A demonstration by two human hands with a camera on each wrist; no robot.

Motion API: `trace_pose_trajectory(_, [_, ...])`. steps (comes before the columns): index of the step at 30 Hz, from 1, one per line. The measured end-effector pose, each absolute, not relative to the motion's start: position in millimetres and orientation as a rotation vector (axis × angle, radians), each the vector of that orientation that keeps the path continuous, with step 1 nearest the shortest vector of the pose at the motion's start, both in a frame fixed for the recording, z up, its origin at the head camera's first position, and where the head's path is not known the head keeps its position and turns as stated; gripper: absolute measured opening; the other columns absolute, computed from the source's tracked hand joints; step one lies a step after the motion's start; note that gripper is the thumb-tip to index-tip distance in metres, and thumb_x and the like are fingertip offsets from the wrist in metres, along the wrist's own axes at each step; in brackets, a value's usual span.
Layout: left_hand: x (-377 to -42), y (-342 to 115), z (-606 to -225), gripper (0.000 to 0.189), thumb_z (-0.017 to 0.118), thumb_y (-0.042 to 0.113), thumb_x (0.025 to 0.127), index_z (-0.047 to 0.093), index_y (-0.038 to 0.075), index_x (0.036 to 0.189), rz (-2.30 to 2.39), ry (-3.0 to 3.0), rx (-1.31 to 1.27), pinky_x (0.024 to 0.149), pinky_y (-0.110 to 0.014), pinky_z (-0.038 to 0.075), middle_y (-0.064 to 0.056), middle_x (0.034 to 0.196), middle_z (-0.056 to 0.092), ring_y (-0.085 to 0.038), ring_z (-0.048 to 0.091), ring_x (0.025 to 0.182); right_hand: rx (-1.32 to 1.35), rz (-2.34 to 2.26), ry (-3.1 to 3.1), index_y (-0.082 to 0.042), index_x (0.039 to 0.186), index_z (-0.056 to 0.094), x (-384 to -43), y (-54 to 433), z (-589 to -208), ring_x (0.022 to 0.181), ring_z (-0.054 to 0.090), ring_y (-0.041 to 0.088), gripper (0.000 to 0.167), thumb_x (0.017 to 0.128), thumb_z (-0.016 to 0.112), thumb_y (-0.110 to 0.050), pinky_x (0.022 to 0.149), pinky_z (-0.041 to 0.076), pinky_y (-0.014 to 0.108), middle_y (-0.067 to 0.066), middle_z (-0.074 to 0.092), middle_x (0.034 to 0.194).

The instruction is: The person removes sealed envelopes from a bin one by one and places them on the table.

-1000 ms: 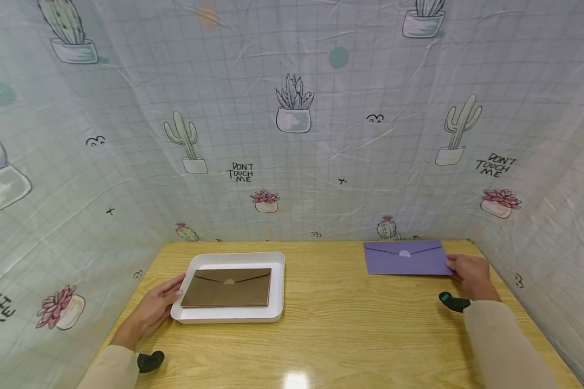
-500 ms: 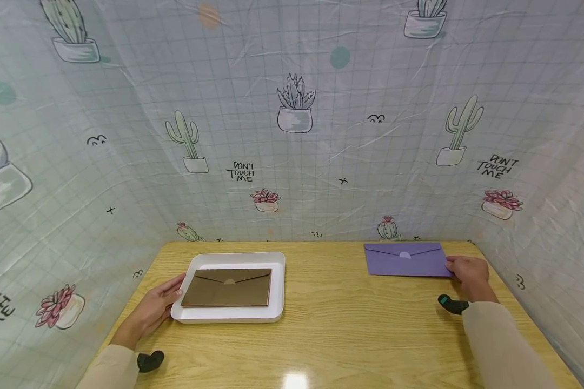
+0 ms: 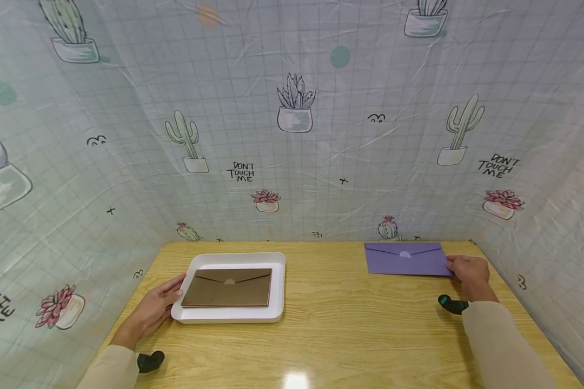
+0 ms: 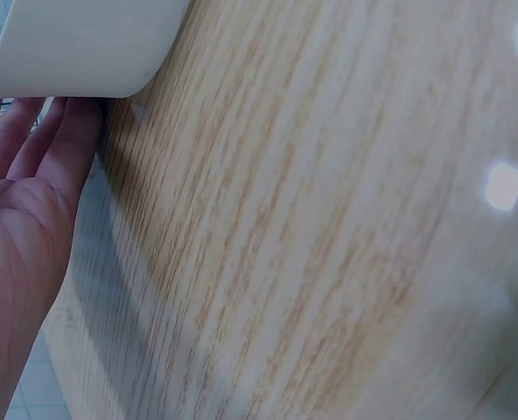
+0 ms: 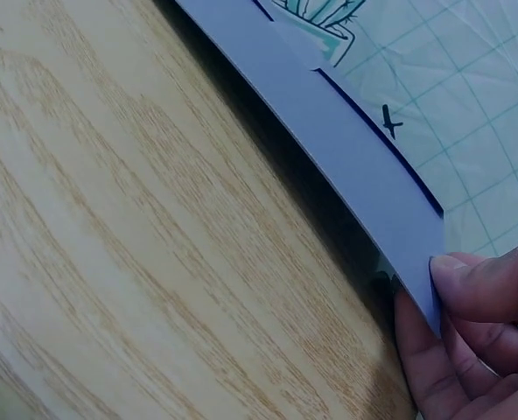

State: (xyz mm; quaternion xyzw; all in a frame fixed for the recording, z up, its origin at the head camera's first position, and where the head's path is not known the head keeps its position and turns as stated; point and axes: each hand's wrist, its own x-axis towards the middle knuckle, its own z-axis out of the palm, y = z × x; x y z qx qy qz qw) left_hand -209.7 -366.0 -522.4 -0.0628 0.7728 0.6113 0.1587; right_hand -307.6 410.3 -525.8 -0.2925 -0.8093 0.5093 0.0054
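My right hand (image 3: 471,275) has the purple envelope (image 3: 409,260) pinched by its right end, thumb on top, fingers underneath, over at the far right of the tabletop (image 3: 336,329)! The right wrist view gives what the head view can't: a dark gap under the envelope's near edge, and the fingers beneath. Across to the left, my left hand (image 3: 153,310) lies against the left side of the white tray (image 3: 276,292), fingers fairly straight, thumb at the rim. From the left wrist, the palm shows, and the fingertips vanish behind the tray's wall; only the head view looks inside. There, a brown envelope (image 3: 226,292) lies flap side up, a thin reddish edge peeking from below, too slim to identify. Beyond it all hangs the cactus-print curtain (image 3: 321,162). The count, then: two hands, one tray, two envelopes plainly seen, one inside and one out, and two black wrist devices (image 3: 151,362), one at each cuff.
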Motion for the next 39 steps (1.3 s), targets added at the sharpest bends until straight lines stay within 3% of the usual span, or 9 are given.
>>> trace_pose_trajectory(3, [-209.6, -366.1, -522.2, 0.062, 0.040, 0.013, 0.114, 0.011, 0.010, 0.169, 1.745, 2.207, -0.168, 0.112, -0.032, 0.052, -0.018, 0.174, 0.010, -0.040, 0.015, 0.159, -0.922, 1.599, -2.546, 0.002, 0.143, 0.061, -306.9, 408.7, -525.7, 0.122, 0.060, 0.027, 0.046, 0.100, 0.063, -0.016, 0.072, 0.048, 0.020, 0.023, 0.059, 0.148])
trace_pose_trajectory(7, [-209.2, -366.5, -521.6, 0.063, 0.040, 0.015, 0.114, 0.010, 0.011, 0.169, 1.737, 2.207, -0.163, 0.113, -0.034, 0.052, -0.018, 0.174, 0.009, -0.041, 0.015, 0.159, -0.932, 1.626, -2.549, 0.001, 0.147, 0.057, -306.3, 407.5, -525.8, 0.142, 0.048, 0.036, 0.049, 0.103, 0.058, -0.018, 0.079, 0.048, 0.024, 0.023, 0.045, 0.161])
trace_pose_trajectory(15, [-207.0, -366.0, -519.5, 0.063, 0.040, 0.014, 0.114, 0.009, 0.011, 0.169, 1.744, 2.203, -0.171, 0.109, -0.029, 0.054, -0.018, 0.174, 0.009, -0.040, 0.015, 0.159, -0.952, 1.619, -2.542, 0.001, 0.147, 0.057, -307.5, 405.5, -524.4, 0.143, 0.048, 0.036, 0.049, 0.103, 0.060, -0.020, 0.081, 0.048, 0.026, 0.022, 0.046, 0.161])
trace_pose_trajectory(25, [-208.3, -365.5, -521.0, 0.063, 0.040, 0.014, 0.114, 0.009, 0.010, 0.169, 1.751, 2.195, -0.176, 0.111, -0.032, 0.053, -0.018, 0.174, 0.009, -0.040, 0.015, 0.159, -0.956, 1.567, -2.523, 0.002, 0.144, 0.059, -308.4, 403.3, -524.4, 0.141, 0.049, 0.038, 0.046, 0.103, 0.060, -0.018, 0.098, 0.052, 0.044, 0.025, 0.048, 0.158])
trace_pose_trajectory(28, [-208.5, -365.5, -521.8, 0.063, 0.040, 0.013, 0.114, 0.010, 0.010, 0.169, 1.752, 2.194, -0.176, 0.112, -0.033, 0.053, -0.018, 0.174, 0.008, -0.040, 0.015, 0.159, -0.957, 1.560, -2.520, 0.002, 0.145, 0.059, -307.2, 402.3, -523.3, 0.141, 0.048, 0.039, 0.046, 0.103, 0.059, -0.018, 0.095, 0.052, 0.042, 0.025, 0.047, 0.158])
trace_pose_trajectory(34, [-208.6, -365.8, -523.1, 0.063, 0.041, 0.013, 0.113, 0.010, 0.010, 0.169, 1.758, 2.190, -0.182, 0.112, -0.034, 0.053, -0.018, 0.174, 0.009, -0.040, 0.015, 0.159, -0.982, 1.532, -2.531, 0.000, 0.144, 0.060, -307.4, 403.1, -523.5, 0.138, 0.050, 0.037, 0.046, 0.102, 0.060, -0.018, 0.076, 0.048, 0.029, 0.024, 0.049, 0.157])
trace_pose_trajectory(39, [-209.0, -366.6, -522.7, 0.063, 0.041, 0.014, 0.114, 0.010, 0.010, 0.169, 1.757, 2.191, -0.174, 0.112, -0.033, 0.052, -0.018, 0.174, 0.009, -0.039, 0.015, 0.159, -0.965, 1.489, -2.533, 0.001, 0.143, 0.061, -308.5, 403.7, -525.0, 0.139, 0.049, 0.039, 0.046, 0.102, 0.061, -0.020, 0.072, 0.044, 0.025, 0.025, 0.050, 0.156])
